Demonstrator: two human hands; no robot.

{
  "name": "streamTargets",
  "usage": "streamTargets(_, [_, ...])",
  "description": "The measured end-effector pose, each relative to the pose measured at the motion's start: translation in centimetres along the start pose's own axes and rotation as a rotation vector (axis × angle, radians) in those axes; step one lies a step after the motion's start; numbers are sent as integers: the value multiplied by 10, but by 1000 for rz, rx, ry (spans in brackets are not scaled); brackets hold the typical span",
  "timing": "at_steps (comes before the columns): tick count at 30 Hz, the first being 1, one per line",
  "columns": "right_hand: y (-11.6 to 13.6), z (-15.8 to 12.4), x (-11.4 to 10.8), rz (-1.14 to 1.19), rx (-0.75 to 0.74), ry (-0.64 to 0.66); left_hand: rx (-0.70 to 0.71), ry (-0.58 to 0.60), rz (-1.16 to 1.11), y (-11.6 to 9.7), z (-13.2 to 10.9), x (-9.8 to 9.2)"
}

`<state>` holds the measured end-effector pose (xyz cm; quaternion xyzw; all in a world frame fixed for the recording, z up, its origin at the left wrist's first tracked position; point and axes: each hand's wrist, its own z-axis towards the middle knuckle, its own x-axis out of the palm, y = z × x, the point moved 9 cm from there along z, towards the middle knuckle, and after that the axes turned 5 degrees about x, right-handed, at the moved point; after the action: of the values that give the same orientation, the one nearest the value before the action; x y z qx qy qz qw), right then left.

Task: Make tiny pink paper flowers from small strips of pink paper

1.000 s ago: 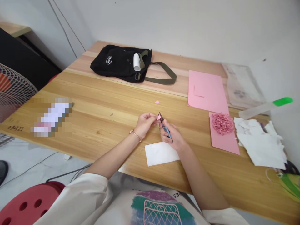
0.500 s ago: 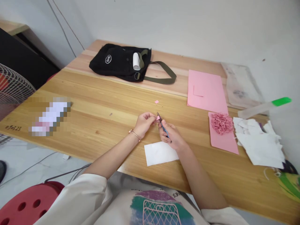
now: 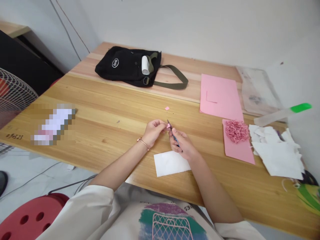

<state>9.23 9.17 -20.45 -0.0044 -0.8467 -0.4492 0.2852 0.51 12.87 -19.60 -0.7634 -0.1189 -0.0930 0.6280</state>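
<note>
My left hand (image 3: 155, 131), with a bracelet at the wrist, pinches a small pink paper piece (image 3: 168, 126) between thumb and fingertips. Closed round slim tweezers (image 3: 176, 137) with a dark tip and blue on the grip, my right hand (image 3: 183, 143) meets it from the right. The tip lies against the pink piece, pointing away from me; whether it grips the paper is too small to tell. Below the right hand a white paper sheet (image 3: 170, 163) lies flat, partly covered by the wrist. One small pink paper square (image 3: 167, 108) lies just beyond both hands.
To the right lie pink sheets (image 3: 220, 93), a heap of small pink bits (image 3: 237, 131) on pink paper, torn white paper (image 3: 280, 156) and a green-ended clear stick (image 3: 282, 115). A black bag (image 3: 125, 66) rests at the back; a blurred-out object (image 3: 55, 125) lies left.
The tweezers have turned very slightly in my right hand at the pink piece. Otherwise both hands and the things on the table stay in place.
</note>
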Motion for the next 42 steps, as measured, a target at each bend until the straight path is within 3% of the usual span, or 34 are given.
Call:
streamTargets(10, [5,0,0,-83,-66,-106,-21,31,-82,-1,-1,3])
streamTargets(20, [6,-1,1,-75,-82,-122,-7,39,-84,-2,-2,3])
streamTargets(42, [5,-2,4,-42,-30,-8,14,54,-53,-3,-2,3])
